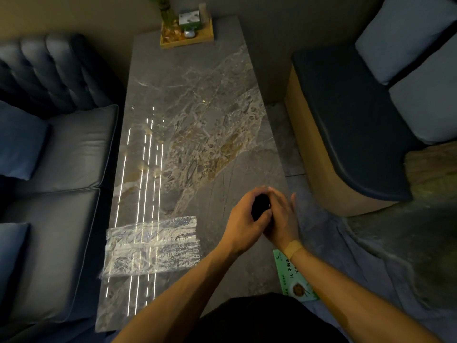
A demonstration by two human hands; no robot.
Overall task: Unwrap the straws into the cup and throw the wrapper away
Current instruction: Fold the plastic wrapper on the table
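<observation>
Both my hands are wrapped around one dark object [260, 206] above the near right part of the marble table [197, 115]. It is too dim to tell whether it is the cup or a bundle of straws. My left hand [243, 225] grips its near side and my right hand [280, 216] closes on its far side. A crinkled clear plastic wrapper [152, 246] lies flat on the table to the left of my hands, apart from them. No separate cup is visible.
A wooden tray [188, 33] with a plant vase and small items stands at the table's far end. A green printed card [296, 280] lies by the near right edge. A dark sofa [54, 154] lines the left side and a cushioned bench [346, 134] the right.
</observation>
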